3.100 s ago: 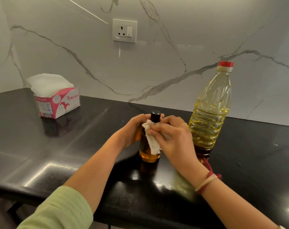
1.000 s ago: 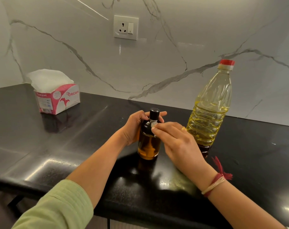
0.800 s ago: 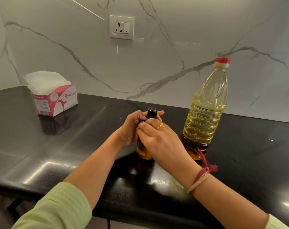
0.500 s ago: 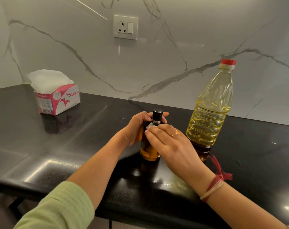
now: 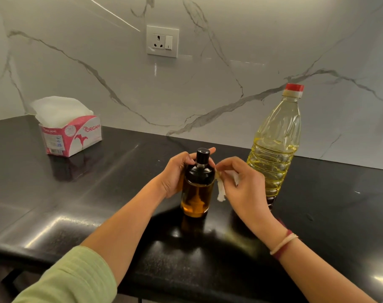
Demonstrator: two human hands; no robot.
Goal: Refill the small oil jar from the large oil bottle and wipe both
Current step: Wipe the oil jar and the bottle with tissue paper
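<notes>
The small oil jar (image 5: 197,189) stands upright on the black counter (image 5: 98,193), amber oil inside, black cap on. My left hand (image 5: 175,173) grips it from the left and behind, fingers wrapped round its shoulder. My right hand (image 5: 241,184) is just right of the jar, apart from it, pinching a crumpled white tissue (image 5: 220,190) that hangs from the fingers. The large oil bottle (image 5: 276,149) with a red cap stands upright to the right, behind my right hand, partly filled with yellow oil.
A pink and white tissue box (image 5: 70,132) with tissues sticking out sits at the back left of the counter. A wall socket (image 5: 162,41) is set in the marble backsplash. The counter's front edge runs just below my forearms.
My right hand has come off the jar's front and moved right with the tissue, so the jar's body now shows. The left hand keeps its hold.
</notes>
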